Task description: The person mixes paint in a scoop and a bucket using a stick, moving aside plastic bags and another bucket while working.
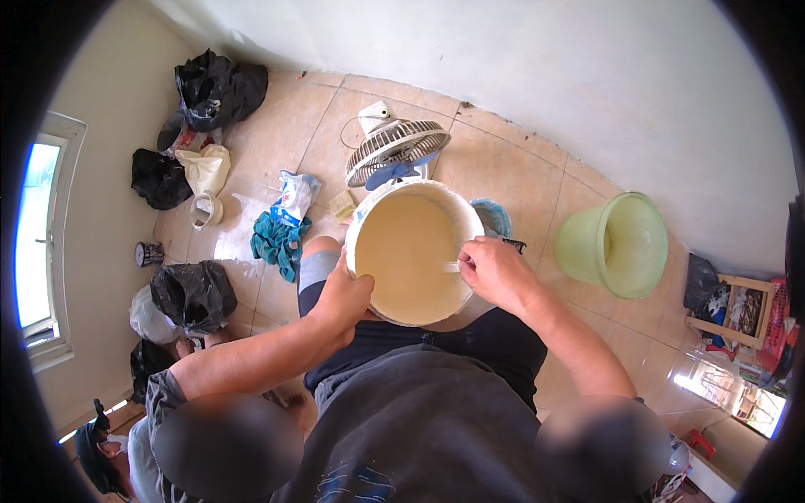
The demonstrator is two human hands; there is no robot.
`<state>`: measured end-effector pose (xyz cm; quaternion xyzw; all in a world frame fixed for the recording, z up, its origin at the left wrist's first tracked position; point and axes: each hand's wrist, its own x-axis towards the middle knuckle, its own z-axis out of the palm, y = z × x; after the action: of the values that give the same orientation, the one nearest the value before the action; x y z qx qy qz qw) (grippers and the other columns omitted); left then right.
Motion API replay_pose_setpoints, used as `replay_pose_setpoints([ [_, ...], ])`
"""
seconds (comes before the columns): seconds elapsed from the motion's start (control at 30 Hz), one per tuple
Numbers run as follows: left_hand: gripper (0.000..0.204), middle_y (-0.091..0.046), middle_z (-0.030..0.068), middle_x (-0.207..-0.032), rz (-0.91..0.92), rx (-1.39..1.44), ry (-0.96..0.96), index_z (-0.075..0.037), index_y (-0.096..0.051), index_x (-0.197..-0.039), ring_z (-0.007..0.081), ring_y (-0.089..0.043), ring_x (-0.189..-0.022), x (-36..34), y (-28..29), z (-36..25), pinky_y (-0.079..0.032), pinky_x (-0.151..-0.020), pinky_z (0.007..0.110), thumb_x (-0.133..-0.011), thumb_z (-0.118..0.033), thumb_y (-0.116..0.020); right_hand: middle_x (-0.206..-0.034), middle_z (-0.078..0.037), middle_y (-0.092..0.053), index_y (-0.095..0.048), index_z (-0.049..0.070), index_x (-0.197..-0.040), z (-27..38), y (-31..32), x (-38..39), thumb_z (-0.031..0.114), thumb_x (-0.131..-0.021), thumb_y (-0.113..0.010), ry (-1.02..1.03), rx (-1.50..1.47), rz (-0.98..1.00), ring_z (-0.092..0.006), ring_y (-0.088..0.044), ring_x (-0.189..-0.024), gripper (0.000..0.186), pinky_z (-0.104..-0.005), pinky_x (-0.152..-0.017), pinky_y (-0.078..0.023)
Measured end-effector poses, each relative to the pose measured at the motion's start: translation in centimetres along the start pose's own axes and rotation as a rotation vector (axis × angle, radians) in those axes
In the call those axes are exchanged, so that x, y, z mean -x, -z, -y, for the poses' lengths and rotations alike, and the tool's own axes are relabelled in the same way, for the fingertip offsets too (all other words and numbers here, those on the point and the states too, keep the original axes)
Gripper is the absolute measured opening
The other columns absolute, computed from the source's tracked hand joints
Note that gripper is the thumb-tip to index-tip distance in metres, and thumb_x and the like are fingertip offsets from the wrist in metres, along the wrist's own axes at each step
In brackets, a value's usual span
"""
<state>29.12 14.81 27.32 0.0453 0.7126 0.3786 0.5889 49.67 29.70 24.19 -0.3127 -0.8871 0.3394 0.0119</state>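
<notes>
Gripping one white bucket [470, 216] by its left rim with the left hand [344, 295], fingers closed round the edge. Pinching one narrow pale piece [451, 267], too small to name, with the right hand [496, 267] at the bucket's right inner side. Holding the bucket over the thighs, mid-view, with tan liquid [407, 251] inside. Counting, beyond it, one fan [398, 151] and one blue container [493, 216], partly hidden; well apart at right, one pale green bucket [616, 243]; at left, one teal cloth [281, 243] against one white-and-blue packet [295, 199], one dark tin [149, 254], at least four black bags [194, 295]. Noticing coloured print on the packet, and blue line marks on the front of one dark shirt [402, 419]
</notes>
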Motion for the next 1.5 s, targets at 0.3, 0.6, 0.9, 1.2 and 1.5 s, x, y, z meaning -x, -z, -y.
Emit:
replay_pose_setpoints([
  [0.3, 0.055, -0.06, 0.0177, -0.127, -0.022, 0.021, -0.003, -0.005, -0.037, -0.145, 0.0324, -0.068, -0.108, -1.2, -0.3, 0.6, -0.064, -0.076, 0.046, -0.091, 0.001, -0.045, -0.08, -0.011, -0.071, -0.072, -0.002, -0.097, -2.8, 1.3, 1.0, 0.016, -0.088, -0.068, -0.383, -0.47, 0.067, -0.0176, -0.067, -0.072, 0.02, -0.0326, -0.069, -0.053],
  [0.6, 0.055, -0.059, 0.0182, -0.126, -0.011, 0.052, 0.023, -0.006, -0.034, -0.146, 0.0324, -0.068, -0.107, -2.0, -0.8, 0.1, -0.064, -0.079, 0.046, -0.092, 0.002, -0.042, -0.087, 0.001, -0.067, -0.071, 0.0, -0.101, -3.9, 5.8, 3.3, 0.009, -0.092, -0.066, -0.511, -0.673, 0.04, -0.0058, -0.06, -0.081, 0.013, -0.0229, -0.075, -0.049],
  [0.9, 0.055, -0.059, 0.0192, -0.125, -0.028, 0.066, 0.061, -0.004, -0.034, -0.145, 0.0341, -0.068, -0.105, -2.8, -0.8, -0.5, -0.064, -0.078, 0.047, -0.09, 0.003, -0.041, -0.082, 0.002, -0.066, -0.07, 0.001, -0.1, -6.2, 8.0, 6.2, 0.009, -0.092, -0.066, -0.58, -0.877, -0.026, -0.0036, -0.053, -0.073, 0.012, -0.0198, -0.065, -0.041],
  [1.2, 0.057, -0.057, 0.0214, -0.127, -0.039, 0.073, 0.052, -0.002, -0.034, -0.144, 0.0383, -0.067, -0.107, -2.4, -0.6, -0.5, -0.064, -0.08, 0.048, -0.087, 0.004, -0.04, -0.08, 0.001, -0.065, -0.07, 0.0, -0.099, -8.0, 13.0, 9.8, 0.01, -0.091, -0.066, -0.65, -0.701, -0.18, -0.0042, -0.051, -0.07, 0.013, -0.0208, -0.062, -0.039],
  [1.5, 0.06, -0.054, 0.022, -0.131, -0.013, 0.084, 0.08, -0.003, -0.03, -0.147, 0.037, -0.067, -0.109, -2.7, 0.0, 0.1, -0.063, -0.081, 0.049, -0.087, 0.005, -0.037, -0.075, -0.007, -0.068, -0.069, -0.002, -0.092, -8.2, 11.5, 5.7, 0.016, -0.089, -0.068, -0.551, -0.144, -0.214, -0.0135, -0.059, -0.065, 0.019, -0.0304, -0.062, -0.048],
])
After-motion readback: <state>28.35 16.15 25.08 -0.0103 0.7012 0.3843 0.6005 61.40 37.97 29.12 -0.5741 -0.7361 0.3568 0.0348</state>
